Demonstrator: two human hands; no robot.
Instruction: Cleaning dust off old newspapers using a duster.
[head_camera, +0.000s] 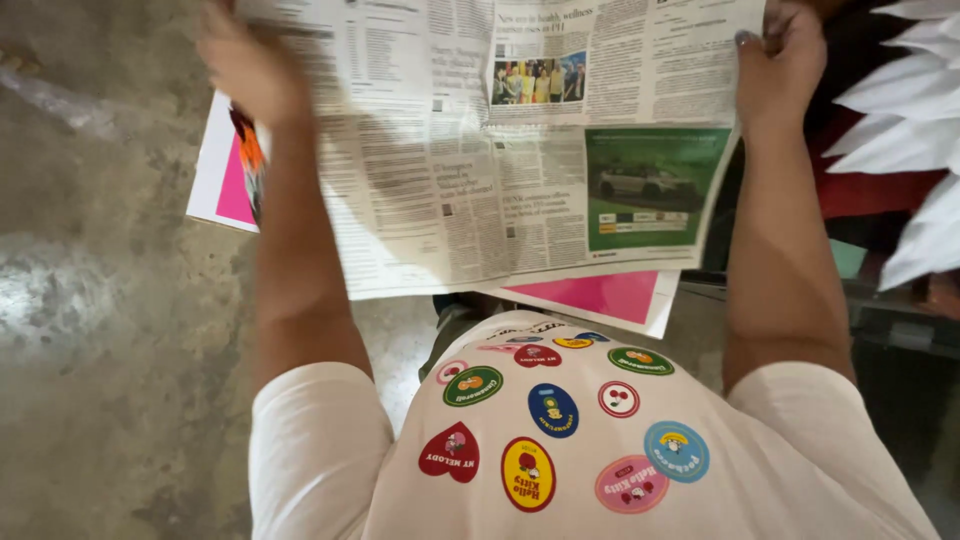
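Shirt (600, 450): stickered, closest.
Left hand (250, 70): blurry, fingers gripping newspaper (520, 150) edge.
Right hand (775, 65): fingers pinching other edge.
Newspaper: spreading wide, covering pink sheet (600, 295).

Workshop-like craft space: bare concrete floor (110, 300), cut white paper shapes (915, 130).

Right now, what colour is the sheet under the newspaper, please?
Bright pink sheet with white border, head view.

Left hand (250, 65): I'm gripping the newspaper (520, 140) at its left edge, blurred.
Right hand (780, 65): my fingers (760, 40) pinch the right edge.
Underneath: a pink-and-white sheet (600, 297) above the concrete floor (110, 300).
Far right: white paper points (915, 130).
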